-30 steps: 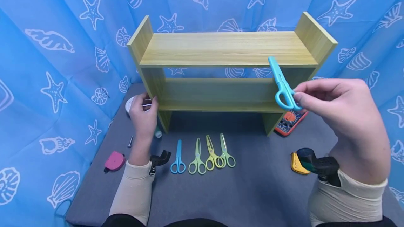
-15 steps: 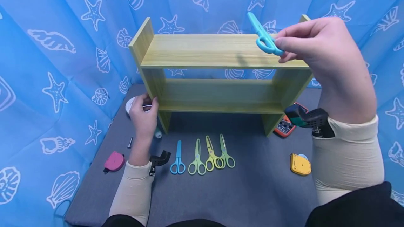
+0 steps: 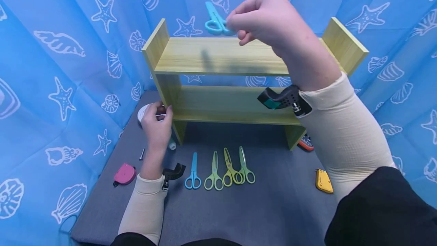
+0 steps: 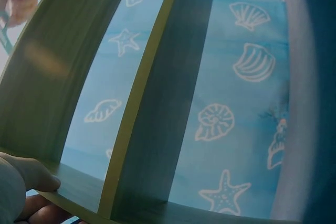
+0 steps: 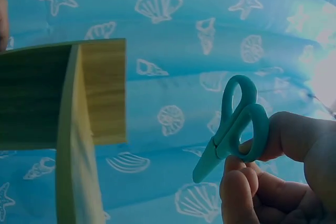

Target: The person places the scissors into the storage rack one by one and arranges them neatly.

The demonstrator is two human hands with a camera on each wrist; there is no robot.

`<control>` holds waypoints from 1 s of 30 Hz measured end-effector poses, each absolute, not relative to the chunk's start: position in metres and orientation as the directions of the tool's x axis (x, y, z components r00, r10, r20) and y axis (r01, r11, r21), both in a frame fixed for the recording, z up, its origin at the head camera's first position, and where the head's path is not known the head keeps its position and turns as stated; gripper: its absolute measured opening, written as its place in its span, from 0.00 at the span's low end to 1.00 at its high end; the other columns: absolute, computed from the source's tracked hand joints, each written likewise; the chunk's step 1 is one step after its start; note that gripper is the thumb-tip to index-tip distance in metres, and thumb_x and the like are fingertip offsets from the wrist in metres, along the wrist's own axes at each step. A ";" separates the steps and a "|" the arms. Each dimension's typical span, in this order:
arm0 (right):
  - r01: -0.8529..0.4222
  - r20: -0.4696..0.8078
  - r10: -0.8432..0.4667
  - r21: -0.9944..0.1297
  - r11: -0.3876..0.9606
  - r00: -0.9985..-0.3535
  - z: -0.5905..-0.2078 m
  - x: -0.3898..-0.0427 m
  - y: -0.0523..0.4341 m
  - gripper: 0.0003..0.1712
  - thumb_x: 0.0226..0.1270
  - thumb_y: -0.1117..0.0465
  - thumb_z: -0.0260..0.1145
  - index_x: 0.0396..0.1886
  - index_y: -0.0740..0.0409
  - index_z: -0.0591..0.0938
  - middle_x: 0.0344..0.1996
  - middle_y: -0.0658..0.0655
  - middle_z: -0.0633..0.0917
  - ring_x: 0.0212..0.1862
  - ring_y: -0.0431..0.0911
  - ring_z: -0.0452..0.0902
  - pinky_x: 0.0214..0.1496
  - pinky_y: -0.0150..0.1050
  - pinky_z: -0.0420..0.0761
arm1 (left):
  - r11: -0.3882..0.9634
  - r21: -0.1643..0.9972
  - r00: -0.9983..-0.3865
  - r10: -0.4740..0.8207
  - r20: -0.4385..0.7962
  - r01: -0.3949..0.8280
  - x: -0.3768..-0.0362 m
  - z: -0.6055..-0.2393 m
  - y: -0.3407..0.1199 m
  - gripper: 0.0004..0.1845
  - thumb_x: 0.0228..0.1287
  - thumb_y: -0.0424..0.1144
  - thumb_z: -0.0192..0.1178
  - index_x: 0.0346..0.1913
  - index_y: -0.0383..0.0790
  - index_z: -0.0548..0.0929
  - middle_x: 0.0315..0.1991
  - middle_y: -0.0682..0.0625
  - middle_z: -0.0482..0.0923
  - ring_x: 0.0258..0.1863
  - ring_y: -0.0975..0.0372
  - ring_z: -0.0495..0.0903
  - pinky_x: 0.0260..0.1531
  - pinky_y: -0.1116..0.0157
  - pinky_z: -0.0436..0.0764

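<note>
The scissors (image 3: pixel 216 23) in the right hand (image 3: pixel 269 20) look smooth matt plastic. The shelf (image 3: pixel 235 54) the left hand (image 3: pixel 157 126) touches is matt grained wood.

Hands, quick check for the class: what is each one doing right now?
Left hand: grips the left side panel of the wooden shelf.
Right hand: pinches the teal scissors by the handles, above the shelf.

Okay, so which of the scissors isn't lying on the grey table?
The teal plastic scissors, pinched by the right hand above the wooden shelf's top board. The blue pair and three green pairs lie in a row on the grey table.
</note>
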State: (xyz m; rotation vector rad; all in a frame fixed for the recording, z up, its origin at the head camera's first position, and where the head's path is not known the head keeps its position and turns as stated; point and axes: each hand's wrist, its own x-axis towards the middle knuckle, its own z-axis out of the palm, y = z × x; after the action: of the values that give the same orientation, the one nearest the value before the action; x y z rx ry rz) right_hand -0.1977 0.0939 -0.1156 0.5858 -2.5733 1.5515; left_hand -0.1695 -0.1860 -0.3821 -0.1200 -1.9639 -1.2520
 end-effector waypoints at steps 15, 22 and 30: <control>-0.331 0.091 -0.366 -0.661 0.673 -0.926 -0.142 -0.246 -0.006 0.13 0.63 0.57 0.69 0.21 0.56 0.89 0.19 0.50 0.85 0.17 0.40 0.61 0.22 0.34 0.62 | 0.490 0.734 -0.680 -0.329 0.655 0.469 -0.171 -0.383 -0.186 0.09 0.69 0.32 0.66 0.47 0.28 0.85 0.39 0.39 0.83 0.37 0.55 0.83 0.36 0.70 0.81; -0.317 0.086 -0.331 -0.586 0.745 -0.940 -0.155 -0.253 -0.025 0.17 0.65 0.54 0.70 0.16 0.53 0.82 0.13 0.46 0.77 0.18 0.40 0.67 0.23 0.33 0.65 | 0.500 0.727 -0.663 -0.343 0.666 0.471 -0.171 -0.379 -0.183 0.08 0.66 0.27 0.67 0.45 0.25 0.85 0.37 0.35 0.82 0.35 0.52 0.83 0.33 0.71 0.78; -0.361 0.099 -0.388 -0.623 0.694 -0.916 -0.153 -0.242 -0.011 0.16 0.72 0.49 0.66 0.35 0.53 0.91 0.25 0.47 0.83 0.27 0.40 0.70 0.31 0.34 0.69 | 0.502 0.705 -0.644 -0.329 0.691 0.500 -0.152 -0.354 -0.169 0.07 0.64 0.20 0.63 0.43 0.18 0.82 0.36 0.29 0.80 0.33 0.42 0.81 0.33 0.71 0.77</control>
State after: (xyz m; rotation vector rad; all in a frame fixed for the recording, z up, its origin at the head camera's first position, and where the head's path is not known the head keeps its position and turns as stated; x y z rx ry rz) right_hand -0.2422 -0.0111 -0.1532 0.6479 -2.9285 1.0638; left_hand -0.1519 -0.1694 -0.3540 -0.1416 -1.9042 -1.2432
